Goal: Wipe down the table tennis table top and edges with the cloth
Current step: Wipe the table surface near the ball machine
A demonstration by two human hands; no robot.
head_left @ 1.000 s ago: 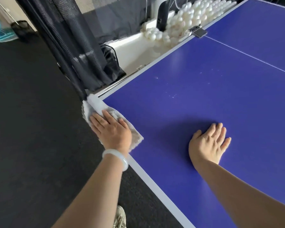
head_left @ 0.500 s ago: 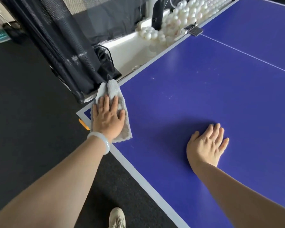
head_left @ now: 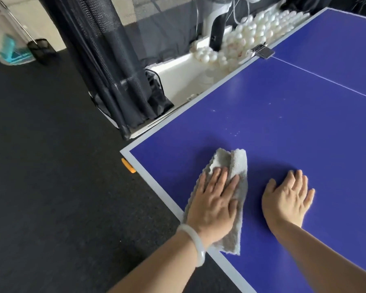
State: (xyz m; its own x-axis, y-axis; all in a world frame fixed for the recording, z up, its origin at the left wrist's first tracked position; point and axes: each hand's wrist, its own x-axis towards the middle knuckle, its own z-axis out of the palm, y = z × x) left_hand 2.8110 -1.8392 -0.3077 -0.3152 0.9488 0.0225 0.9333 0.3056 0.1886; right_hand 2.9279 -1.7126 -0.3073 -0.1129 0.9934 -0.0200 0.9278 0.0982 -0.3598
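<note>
Table (head_left: 283, 123) blue, floor (head_left: 51, 166) dark; left hand (head_left: 213, 204) flat on cloth (head_left: 237, 163), right hand (head_left: 287, 199) flat.

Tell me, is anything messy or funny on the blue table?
Yes: little white specks dot the table tennis table top just beyond the cloth, which the left hand presses flat. That patch looks unwiped. Nothing looks spilled or broken.

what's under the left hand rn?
A grey cloth, pressed flat by the left hand onto the blue table top near its corner, its near end over the white edge stripe. The surface beneath the cloth is covered, so unseen.
</note>
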